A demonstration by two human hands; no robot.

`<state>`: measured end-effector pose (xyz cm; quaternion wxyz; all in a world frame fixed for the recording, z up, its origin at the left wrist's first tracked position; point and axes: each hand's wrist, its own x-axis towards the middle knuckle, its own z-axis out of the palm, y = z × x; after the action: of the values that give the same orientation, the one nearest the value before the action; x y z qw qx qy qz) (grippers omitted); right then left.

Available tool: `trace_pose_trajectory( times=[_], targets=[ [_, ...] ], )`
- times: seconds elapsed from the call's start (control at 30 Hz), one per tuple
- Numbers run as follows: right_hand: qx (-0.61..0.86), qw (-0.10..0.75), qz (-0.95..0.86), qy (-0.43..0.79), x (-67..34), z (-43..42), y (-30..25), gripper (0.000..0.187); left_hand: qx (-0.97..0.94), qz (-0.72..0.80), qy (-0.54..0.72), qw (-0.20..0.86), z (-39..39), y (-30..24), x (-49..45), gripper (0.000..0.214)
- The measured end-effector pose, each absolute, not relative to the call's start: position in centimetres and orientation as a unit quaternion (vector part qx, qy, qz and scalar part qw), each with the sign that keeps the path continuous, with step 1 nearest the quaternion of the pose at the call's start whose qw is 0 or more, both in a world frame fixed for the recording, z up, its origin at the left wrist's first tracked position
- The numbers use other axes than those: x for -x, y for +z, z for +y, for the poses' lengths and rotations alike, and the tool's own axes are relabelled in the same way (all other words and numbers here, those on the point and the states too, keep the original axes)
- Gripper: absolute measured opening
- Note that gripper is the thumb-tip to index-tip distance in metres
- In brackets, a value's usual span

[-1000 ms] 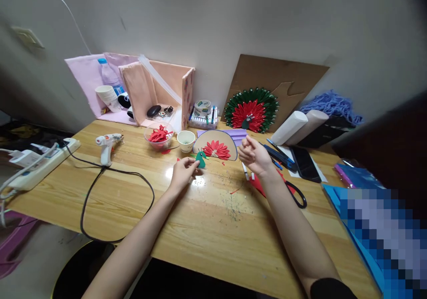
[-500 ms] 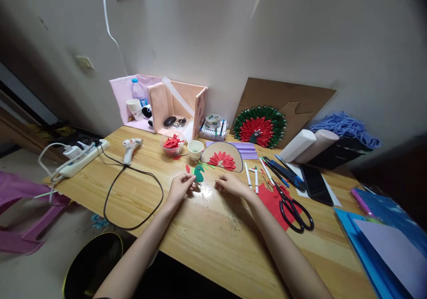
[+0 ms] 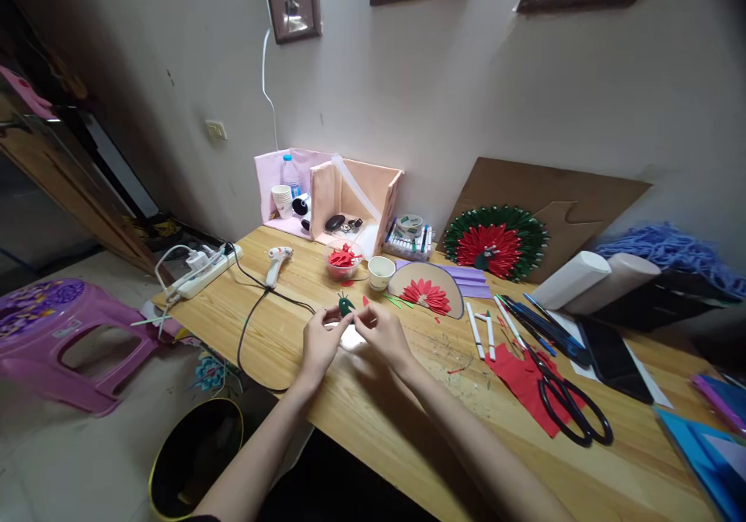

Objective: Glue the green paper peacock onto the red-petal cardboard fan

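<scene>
My left hand [image 3: 322,345] pinches the lower edge of a small dark-green bird-head cutout [image 3: 345,305], which has an eye and thin crest strands on top. My right hand [image 3: 385,337] meets it from the other side, its thumb and fingertips closed at the cutout's lower right edge. Both hands are just above the table, and the fingers partly cover the cutout. Just behind my right fingertips shows a small red petal [image 3: 365,301]. A half-round card [image 3: 402,277] with red petals lies farther back, near thin green strips [image 3: 399,301] and a paper cup [image 3: 381,272].
A glue gun [image 3: 278,264] and its looped black cable [image 3: 240,343] are at left. A bowl of red scraps [image 3: 343,260] stands behind. White markers [image 3: 475,332], red paper [image 3: 524,386] and black scissors [image 3: 574,409] lie at right. A cardboard sheet [image 3: 559,196] with a red-green peacock leans on the wall.
The view has swung left and up. My left hand has carried the bird cutout leftwards across the table. My right hand has come over from the right and closed on the cutout's edge.
</scene>
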<state>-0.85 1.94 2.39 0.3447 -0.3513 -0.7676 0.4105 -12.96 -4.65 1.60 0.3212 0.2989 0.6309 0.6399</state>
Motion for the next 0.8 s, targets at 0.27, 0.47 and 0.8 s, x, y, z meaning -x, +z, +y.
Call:
trace_pose_trajectory(
  times=[0.27,0.47,0.8],
  targets=[
    [0.324,0.362,-0.823,0.294,7.4,-0.5,3.1,0.011,-0.234,0.620,0.681,0.312,-6.3,2.2,17.7,0.035],
    [0.293,0.355,-0.841,0.284,11.5,-1.2,3.4,0.012,-0.198,0.603,0.704,0.318,-7.8,2.2,22.0,0.038],
    [0.184,0.323,-0.878,0.300,16.8,-1.3,3.2,0.008,-0.119,0.564,0.753,0.317,-8.9,1.3,27.4,0.038]
  ],
)
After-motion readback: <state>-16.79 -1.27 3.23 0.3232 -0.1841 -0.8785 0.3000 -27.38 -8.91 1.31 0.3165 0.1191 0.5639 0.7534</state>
